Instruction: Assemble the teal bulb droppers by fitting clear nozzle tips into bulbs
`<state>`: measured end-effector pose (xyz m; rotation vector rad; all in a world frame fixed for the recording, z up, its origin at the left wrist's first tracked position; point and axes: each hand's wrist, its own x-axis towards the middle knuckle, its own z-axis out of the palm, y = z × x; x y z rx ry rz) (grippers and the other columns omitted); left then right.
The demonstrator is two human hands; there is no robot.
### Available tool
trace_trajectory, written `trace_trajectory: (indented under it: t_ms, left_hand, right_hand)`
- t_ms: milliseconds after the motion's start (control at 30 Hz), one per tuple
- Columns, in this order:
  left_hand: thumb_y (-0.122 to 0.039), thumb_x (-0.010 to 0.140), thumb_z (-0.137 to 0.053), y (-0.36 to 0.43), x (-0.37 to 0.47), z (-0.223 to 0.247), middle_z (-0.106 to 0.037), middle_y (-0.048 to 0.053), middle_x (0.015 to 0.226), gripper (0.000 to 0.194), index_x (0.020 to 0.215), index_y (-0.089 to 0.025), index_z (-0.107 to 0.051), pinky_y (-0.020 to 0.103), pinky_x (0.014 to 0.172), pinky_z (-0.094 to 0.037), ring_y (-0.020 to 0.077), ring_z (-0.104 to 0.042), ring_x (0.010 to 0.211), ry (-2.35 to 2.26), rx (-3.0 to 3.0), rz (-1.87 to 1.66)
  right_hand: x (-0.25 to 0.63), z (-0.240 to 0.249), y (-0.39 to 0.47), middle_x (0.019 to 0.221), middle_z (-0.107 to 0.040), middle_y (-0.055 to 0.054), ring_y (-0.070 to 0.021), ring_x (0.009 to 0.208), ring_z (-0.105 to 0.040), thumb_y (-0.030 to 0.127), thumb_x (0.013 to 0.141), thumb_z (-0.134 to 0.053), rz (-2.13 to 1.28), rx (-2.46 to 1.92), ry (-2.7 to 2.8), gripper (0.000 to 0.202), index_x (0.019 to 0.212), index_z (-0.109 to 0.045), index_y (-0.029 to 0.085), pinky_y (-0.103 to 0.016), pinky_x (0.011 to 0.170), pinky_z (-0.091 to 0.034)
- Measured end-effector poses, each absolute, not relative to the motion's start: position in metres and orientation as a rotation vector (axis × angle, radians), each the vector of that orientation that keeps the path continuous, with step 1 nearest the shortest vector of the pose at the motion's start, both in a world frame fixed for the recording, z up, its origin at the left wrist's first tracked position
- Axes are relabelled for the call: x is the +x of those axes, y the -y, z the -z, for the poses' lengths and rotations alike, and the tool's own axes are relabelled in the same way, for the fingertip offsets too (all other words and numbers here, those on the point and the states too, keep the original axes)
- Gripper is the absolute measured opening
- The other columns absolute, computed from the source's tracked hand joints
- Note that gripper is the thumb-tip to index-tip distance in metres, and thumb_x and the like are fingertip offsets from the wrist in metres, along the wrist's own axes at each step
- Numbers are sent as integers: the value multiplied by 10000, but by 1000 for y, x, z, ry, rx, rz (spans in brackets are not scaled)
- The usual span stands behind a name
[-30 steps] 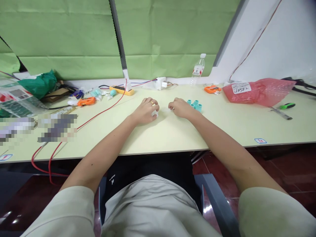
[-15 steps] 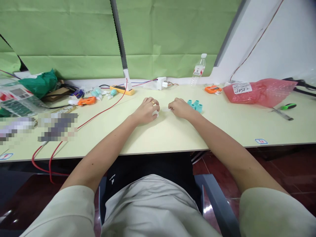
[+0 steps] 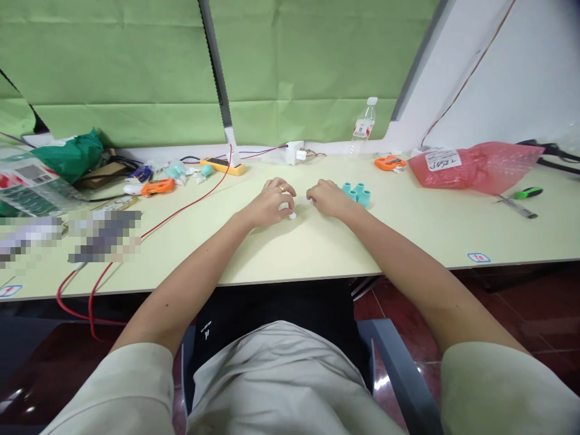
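Note:
My left hand [image 3: 270, 204], with a ring on one finger, is curled over the table around a small white piece [image 3: 292, 215]. The piece shows by the thumb tip, and its kind is too small to make out. Facing it a short gap away, my right hand [image 3: 327, 198] has its thumb and fingers pinched together. Whatever lies in that pinch is hidden. Just behind and right of the right hand stands a turquoise part with several short open tubes [image 3: 357, 194]; the two may overlap only in view.
A water bottle [image 3: 363, 128] stands at the back. Orange tools [image 3: 157, 186], a yellow meter [image 3: 223, 165] and a red cable [image 3: 199, 207] lie left. A red bubble-wrap bag [image 3: 475, 167] and a green-handled screwdriver [image 3: 528, 193] are on the right.
The white piece at my left hand now shows lower, below the thumb tip. The pale piece seen between the hands is less visible by my right fingertips. Both hands stay nearly in place.

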<state>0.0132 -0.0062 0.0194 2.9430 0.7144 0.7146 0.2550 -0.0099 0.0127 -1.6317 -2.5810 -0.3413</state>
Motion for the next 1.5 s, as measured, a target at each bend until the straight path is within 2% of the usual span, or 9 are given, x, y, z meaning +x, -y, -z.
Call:
trace_trajectory:
  t_ms: [233, 367, 500, 633, 733, 867, 1133, 1267, 1500]
  left_hand:
    - [-280, 868, -682, 14, 19, -21, -682, 75, 1256, 95, 848, -231, -762, 558, 1113, -335, 322, -448, 1284, -651, 2862, -657]
    - [-329, 887, -678, 11, 18, -20, -703, 57, 1227, 118, 920, -242, -750, 523, 1142, -338, 292, -481, 1276, -646, 2763, -767]
    - [-268, 942, -567, 0, 13, -17, -732, 61, 1097, 162, 978, -227, -719, 475, 1083, -395, 259, -550, 1156, -845, 2742, -1015]
    - [-282, 911, -601, -7, 14, -13, -736, 87, 1091, 171, 1009, -218, -725, 496, 1034, -406, 298, -549, 1161, -1063, 2843, -996]
    - [-298, 884, -632, -6, 20, -9, -748, 104, 1052, 190, 1021, -217, -735, 524, 1020, -404, 330, -551, 1181, -1140, 2906, -909]
    - [-282, 879, -610, -4, 25, -6, -741, 131, 976, 206, 1006, -213, -757, 547, 1010, -403, 356, -562, 1197, -1171, 2944, -875]
    - [-235, 882, -569, -5, 23, -5, -721, 142, 959, 236, 986, -211, -779, 538, 1025, -387, 343, -588, 1198, -1155, 2976, -808]
    - [-250, 893, -581, -3, 25, -7, -733, 133, 945, 195, 909, -204, -770, 529, 1006, -391, 327, -600, 1144, -1125, 2959, -792]
    - [-299, 932, -597, -1, 25, -17, -756, 68, 992, 146, 892, -202, -698, 457, 998, -470, 247, -642, 1047, -1043, 2490, -1171]
  right_hand:
    - [254, -13, 8, 1099, -747, -167, -286, 1094, -589, 62, 953, -489, 332, -1652, 2587, 352, 1187, -740, 136, -359, 902, -360]
    - [253, -12, 6, 1099, -749, -170, -292, 1096, -594, 59, 946, -485, 353, -1641, 2606, 361, 1197, -735, 129, -367, 906, -366]
    - [253, -12, 7, 1124, -739, -184, -303, 1116, -583, 59, 925, -499, 386, -1644, 2599, 375, 1223, -721, 107, -380, 943, -371]
    - [253, -13, 8, 1168, -715, -210, -323, 1161, -562, 53, 886, -529, 457, -1685, 2563, 364, 1187, -731, 78, -391, 969, -389]
    - [252, -16, 9, 1115, -722, -213, -330, 1152, -577, 61, 892, -525, 453, -1727, 2581, 319, 1103, -763, 82, -391, 954, -415]
    - [251, -18, 11, 1101, -718, -222, -315, 1117, -617, 44, 893, -520, 382, -1788, 2566, 328, 1090, -777, 91, -372, 929, -441]
    - [247, -20, 15, 1143, -689, -244, -296, 1008, -677, 53, 904, -514, 319, -1890, 2529, 327, 1096, -776, 89, -342, 818, -486]
    - [245, -21, 18, 1128, -692, -247, -284, 965, -692, 70, 937, -477, 297, -1899, 2515, 332, 1075, -778, 85, -329, 785, -497]
    - [244, -18, 14, 1097, -697, -242, -274, 937, -694, 65, 885, -543, 225, -1924, 2499, 261, 1033, -759, 75, -304, 720, -479]
